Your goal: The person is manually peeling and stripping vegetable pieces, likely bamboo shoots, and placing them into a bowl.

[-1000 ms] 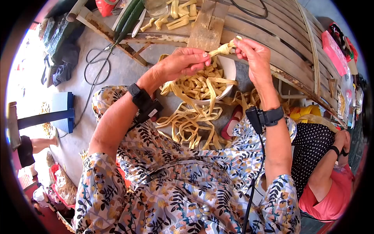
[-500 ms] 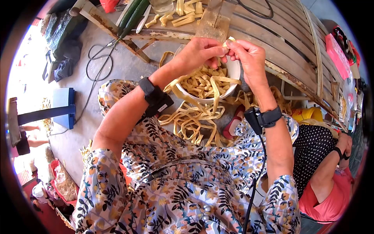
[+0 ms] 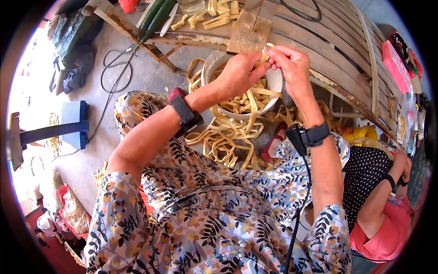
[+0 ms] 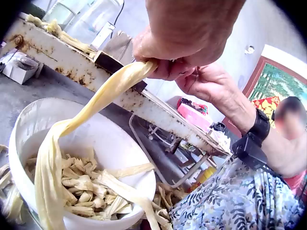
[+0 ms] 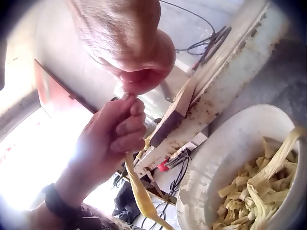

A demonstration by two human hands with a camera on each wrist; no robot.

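My left hand [image 3: 239,73] grips a soft, flat yellow strip [image 4: 96,101], its back turned up and fingers mostly hidden in the head view. From that fist the strip's long tail hangs over the white bucket [image 3: 275,82]. Close against it, my right hand [image 3: 292,66] pinches the strip's short upper end between thumb and forefinger. The knotted part is covered by the fingers. In the right wrist view the left fingers [image 5: 129,129] are curled tightly round the strip, just below the right hand. Many yellow pieces [image 3: 237,104] lie in the bucket.
Long loose strips [image 3: 223,141] lie on the floor before the bucket. Beyond stands a slatted bench [image 3: 333,59] with a board [image 3: 250,34], yellow pieces [image 3: 216,22], cucumbers [image 3: 155,20] and a jar [image 3: 190,5]. Another person [image 3: 385,223] sits at the right.
My left hand has moved right, up to the right hand, and turned its back upward. The knotted part, visible between the hands earlier, is now hidden in the fingers.
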